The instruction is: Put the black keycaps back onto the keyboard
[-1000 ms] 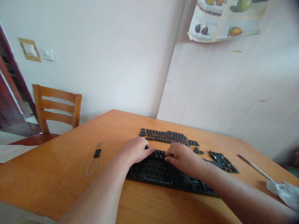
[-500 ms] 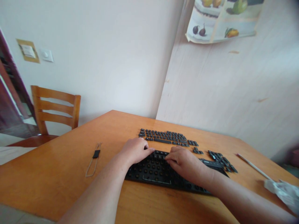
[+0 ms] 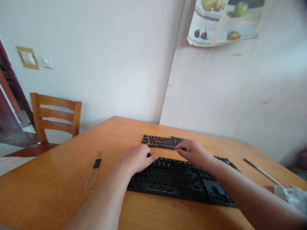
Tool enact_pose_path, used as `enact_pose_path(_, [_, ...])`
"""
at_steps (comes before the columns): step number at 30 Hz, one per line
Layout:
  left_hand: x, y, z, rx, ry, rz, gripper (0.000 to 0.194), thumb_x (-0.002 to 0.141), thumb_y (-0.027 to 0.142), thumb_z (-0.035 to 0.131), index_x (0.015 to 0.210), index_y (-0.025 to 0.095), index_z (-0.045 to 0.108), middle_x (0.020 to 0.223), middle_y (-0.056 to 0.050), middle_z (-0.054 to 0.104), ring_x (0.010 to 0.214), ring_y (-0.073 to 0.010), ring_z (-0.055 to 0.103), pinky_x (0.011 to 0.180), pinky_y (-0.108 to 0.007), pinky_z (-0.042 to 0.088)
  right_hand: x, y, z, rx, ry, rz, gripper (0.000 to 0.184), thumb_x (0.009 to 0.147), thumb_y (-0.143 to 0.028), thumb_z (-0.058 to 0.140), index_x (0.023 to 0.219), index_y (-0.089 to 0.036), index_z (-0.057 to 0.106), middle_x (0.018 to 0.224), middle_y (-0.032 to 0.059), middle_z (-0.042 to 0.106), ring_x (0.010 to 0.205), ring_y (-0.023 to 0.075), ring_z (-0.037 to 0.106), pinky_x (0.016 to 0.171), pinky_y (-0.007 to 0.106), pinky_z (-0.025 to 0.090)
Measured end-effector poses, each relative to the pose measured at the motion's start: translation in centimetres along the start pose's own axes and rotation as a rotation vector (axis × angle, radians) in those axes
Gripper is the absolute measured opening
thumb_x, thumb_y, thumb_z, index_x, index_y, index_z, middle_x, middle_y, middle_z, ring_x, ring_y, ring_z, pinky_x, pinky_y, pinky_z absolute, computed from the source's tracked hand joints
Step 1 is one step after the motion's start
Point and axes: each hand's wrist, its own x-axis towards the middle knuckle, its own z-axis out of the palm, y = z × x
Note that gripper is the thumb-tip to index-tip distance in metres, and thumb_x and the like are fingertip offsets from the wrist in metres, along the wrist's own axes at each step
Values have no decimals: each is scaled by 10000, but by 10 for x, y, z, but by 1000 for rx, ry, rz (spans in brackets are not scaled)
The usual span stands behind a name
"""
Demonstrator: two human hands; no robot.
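Note:
A black keyboard base [image 3: 177,182] with most keycaps off lies on the wooden table [image 3: 59,179]. Beyond it, loose black keycaps [image 3: 160,141] are laid out in rows. My left hand [image 3: 137,158] rests on the keyboard's upper left corner, fingers curled, holding it down. My right hand [image 3: 193,152] has reached over the keyboard to the rows of keycaps, its fingertips pinched at the right end of the rows; what they pinch is hidden. More keycaps [image 3: 226,162] lie behind my right forearm.
A wire keycap puller [image 3: 94,168] lies left of the keyboard. A thin white stick [image 3: 261,172] and crumpled plastic [image 3: 291,195] are at the right edge. A wooden chair [image 3: 55,116] stands at the far left. Walls close off the back, with a fruit poster [image 3: 223,22].
My right hand has lifted off the keyboard and moved forward to the laid-out keycaps. My left hand has stayed at the keyboard's upper left corner. The view has tilted slightly.

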Motion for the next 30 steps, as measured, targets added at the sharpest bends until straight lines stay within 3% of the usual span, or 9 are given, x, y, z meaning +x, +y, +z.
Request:
enact_pose_path(5, [1, -1, 1, -12, 4, -5, 506, 860, 656, 429, 799, 263, 741, 841, -52, 718, 759, -210, 642, 620, -297, 384, 39, 58, 4, -90, -3, 183, 292, 795, -197, 488, 528, -175, 602, 524, -3, 516, 542, 119, 446, 529, 267, 263])
enact_pose_path(10, [0, -2, 1, -29, 5, -16, 503, 857, 658, 433, 801, 260, 735, 867, -56, 702, 781, -209, 635, 649, -295, 395, 69, 89, 17, -89, -12, 309, 197, 764, -200, 548, 675, -182, 723, 605, 15, 632, 567, 120, 524, 531, 246, 312])
enact_pose_path(19, [-2, 1, -2, -46, 4, -38, 448, 861, 623, 462, 814, 263, 725, 883, -41, 690, 791, -200, 625, 646, -284, 390, 113, 100, 34, -92, -130, 388, 162, 781, -225, 649, 898, -226, 762, 879, 44, 734, 846, 181, 652, 669, 249, 442])
enact_pose_path(26, [-2, 5, -5, -35, -2, -53, 431, 858, 607, 480, 799, 262, 733, 860, -38, 681, 777, -191, 621, 632, -281, 380, 127, 105, 39, -98, -293, 386, 311, 935, -356, 573, 1188, -177, 595, 1207, 83, 602, 1015, 208, 610, 855, 411, 528])
enact_pose_path(30, [-3, 4, -3, -35, 3, -52, 434, 857, 609, 480, 803, 261, 735, 867, -42, 680, 779, -193, 620, 636, -283, 385, 131, 107, 42, -98, -346, 385, 323, 934, -347, 573, 1213, -183, 585, 1233, 87, 588, 1033, 215, 603, 862, 415, 526])
